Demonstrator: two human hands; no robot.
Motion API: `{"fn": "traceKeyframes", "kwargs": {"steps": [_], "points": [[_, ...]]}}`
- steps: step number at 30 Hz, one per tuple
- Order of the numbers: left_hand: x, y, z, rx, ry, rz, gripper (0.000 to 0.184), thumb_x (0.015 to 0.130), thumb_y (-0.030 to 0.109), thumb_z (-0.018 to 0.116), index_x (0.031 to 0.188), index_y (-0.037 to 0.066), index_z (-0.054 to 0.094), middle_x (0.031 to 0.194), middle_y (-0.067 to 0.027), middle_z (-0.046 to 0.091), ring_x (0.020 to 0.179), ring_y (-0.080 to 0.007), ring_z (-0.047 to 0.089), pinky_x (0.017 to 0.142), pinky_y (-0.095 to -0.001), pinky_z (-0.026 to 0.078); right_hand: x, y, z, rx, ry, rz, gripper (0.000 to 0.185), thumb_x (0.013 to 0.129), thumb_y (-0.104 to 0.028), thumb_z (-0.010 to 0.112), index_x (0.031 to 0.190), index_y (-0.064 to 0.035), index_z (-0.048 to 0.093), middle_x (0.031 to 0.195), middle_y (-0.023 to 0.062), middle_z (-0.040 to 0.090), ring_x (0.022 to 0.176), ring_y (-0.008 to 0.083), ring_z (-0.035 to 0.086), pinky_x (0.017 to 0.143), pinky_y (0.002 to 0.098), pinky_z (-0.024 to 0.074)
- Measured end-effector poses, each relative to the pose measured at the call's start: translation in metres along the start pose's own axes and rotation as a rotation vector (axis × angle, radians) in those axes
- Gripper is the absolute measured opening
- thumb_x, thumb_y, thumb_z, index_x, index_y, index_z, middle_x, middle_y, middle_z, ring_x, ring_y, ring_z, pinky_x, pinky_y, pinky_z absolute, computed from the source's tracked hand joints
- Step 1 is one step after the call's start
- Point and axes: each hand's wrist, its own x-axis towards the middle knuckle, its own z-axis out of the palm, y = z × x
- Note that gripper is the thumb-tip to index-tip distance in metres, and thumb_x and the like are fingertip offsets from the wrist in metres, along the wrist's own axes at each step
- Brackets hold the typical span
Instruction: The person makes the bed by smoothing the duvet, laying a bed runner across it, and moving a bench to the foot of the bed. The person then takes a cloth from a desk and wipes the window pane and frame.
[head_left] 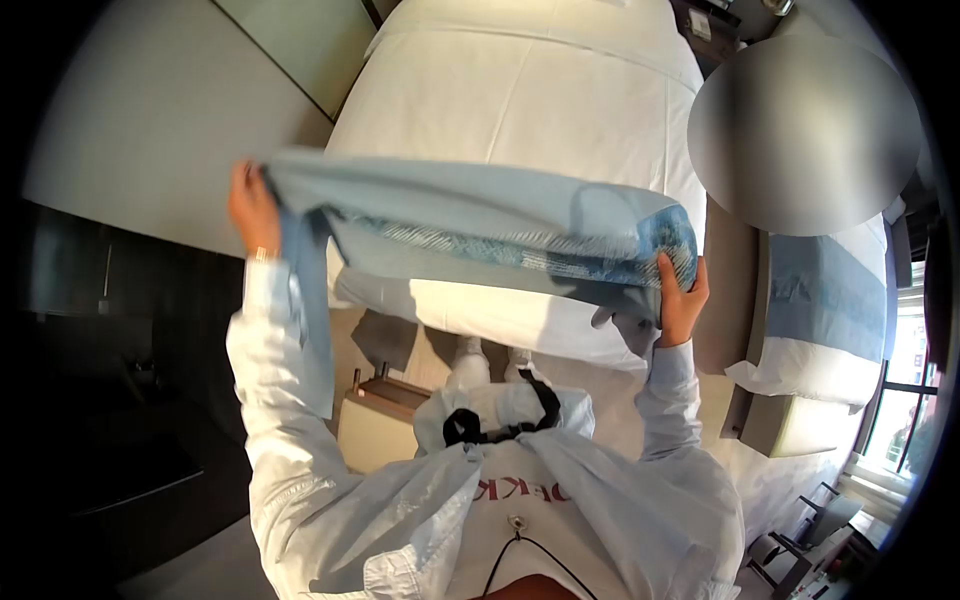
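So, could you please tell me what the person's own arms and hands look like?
The long, loose sleeves are creased and whitish to pale blue. The left grip is an ungloved hand with a thin, light band at the wrist; the right grip is ungloved too.

- runner (450,185): matt blue cloth, its patterned band rough-looking
- sheet (510,95): smooth white cloth, lightly creased
- cabinet (130,370): dark, glossy
- shirt (290,430): wrinkled, matt cloth

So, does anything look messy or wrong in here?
Only slightly: the blue cloth hangs folded over between the left hand and right hand, while a blue strip lies fairly flat on the other bed. I see no spill or damage.
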Motion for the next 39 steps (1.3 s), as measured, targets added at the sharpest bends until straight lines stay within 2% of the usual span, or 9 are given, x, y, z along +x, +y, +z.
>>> {"fn": "traceKeyframes", "kwargs": {"steps": [7,10,13,15,18,21,27,31,39], "points": [[0.061,0.017,0.268,-0.161,-0.134,0.038,0.043,0.077,0.014,0.061,0.117,0.006,0.048,0.115,-0.0202,0.050,0.112,-0.0355,0.043,0.094,-0.0397,0.036,0.109,0.041,0.020,-0.702,0.158,-0.107,0.045,0.074,-0.033,0.068,0.102,-0.0010,0.055,0.085,0.0154,0.063,0.078,0.0336,0.059,0.069,0.0370,0.0454],[-0.033,0.009,0.340,-0.423,-0.609,0.054,0.046,0.076,0.013,0.062,0.119,0.009,0.047,0.121,-0.0155,0.049,0.115,-0.0323,0.042,0.099,-0.0386,0.032,0.108,0.125,0.015,-0.742,-0.025,0.031,0.058,0.074,-0.034,0.068,0.119,-0.0053,0.045,0.099,0.0163,0.059,0.086,0.0308,0.058,0.069,0.0372,0.0466],[-0.126,0.023,0.348,-0.629,-1.064,0.099,0.041,0.076,0.010,0.060,0.115,0.011,0.050,0.117,-0.0132,0.052,0.110,-0.0324,0.045,0.095,-0.0371,0.037,0.054,0.143,0.019,-0.620,-0.110,0.050,0.057,0.078,-0.028,0.067,0.123,-0.0064,0.041,0.100,0.0152,0.057,0.082,0.0241,0.059,0.066,0.0326,0.0478],[-0.165,0.046,0.342,-0.729,-1.171,0.003,0.037,0.076,0.008,0.059,0.113,0.010,0.052,0.115,-0.0121,0.053,0.107,-0.0309,0.048,0.091,-0.0359,0.040,0.011,0.164,0.007,-0.428,-0.081,0.406,0.049,0.081,-0.022,0.064,0.122,-0.0059,0.042,0.097,0.0128,0.058,0.075,0.0182,0.059,0.064,0.0285,0.0477],[-0.233,0.084,0.321,-0.893,-1.185,-0.029,0.029,0.078,0.006,0.056,0.108,0.008,0.055,0.108,-0.0088,0.057,0.096,-0.0258,0.056,0.082,-0.0331,0.046,-0.066,0.162,-0.007,-0.406,-0.089,0.439,0.030,0.084,-0.013,0.059,0.113,-0.0094,0.052,0.085,0.0049,0.061,0.070,0.0100,0.056,0.057,0.0222,0.0439],[-0.290,0.135,0.275,-1.086,-1.585,-0.217,0.025,0.082,0.001,0.050,0.106,0.004,0.054,0.100,-0.0030,0.058,0.093,-0.0106,0.053,0.083,-0.0251,0.042,-0.119,0.159,-0.006,-0.226,-0.188,0.354,0.022,0.082,-0.009,0.057,0.105,-0.0065,0.058,0.094,0.0023,0.062,0.080,0.0104,0.058,0.062,0.0241,0.0453],[-0.329,0.235,0.190,-1.403,-1.962,-0.673,0.023,0.086,0.007,0.053,0.107,-0.001,0.055,0.096,-0.0083,0.061,0.086,-0.0153,0.060,0.077,-0.0259,0.048,-0.072,0.086,-0.045,-0.273,-0.033,0.413,0.021,0.085,-0.006,0.053,0.105,-0.0045,0.057,0.098,0.0048,0.062,0.085,0.0157,0.060,0.077,0.0268,0.0464],[-0.288,0.291,0.204,-1.177,-1.995,-0.391,0.016,0.089,0.013,0.051,0.096,0.000,0.058,0.083,-0.0057,0.062,0.069,-0.0094,0.058,0.064,-0.0229,0.049,-0.066,0.061,-0.120,0.062,0.207,0.218,0.017,0.088,-0.003,0.049,0.102,0.0042,0.054,0.097,0.0092,0.060,0.087,0.0161,0.059,0.077,0.0288,0.0484],[-0.306,0.413,0.276,-1.017,-1.307,-0.499,0.041,0.079,0.013,0.063,0.055,0.016,0.030,0.048,0.0074,0.029,0.039,-0.0026,0.029,0.036,-0.0211,0.022,-0.112,0.042,-0.349,-0.024,0.454,0.083,0.014,0.090,-0.007,0.047,0.097,0.0019,0.056,0.078,0.0048,0.058,0.071,0.0107,0.056,0.064,0.0234,0.0452]]}}
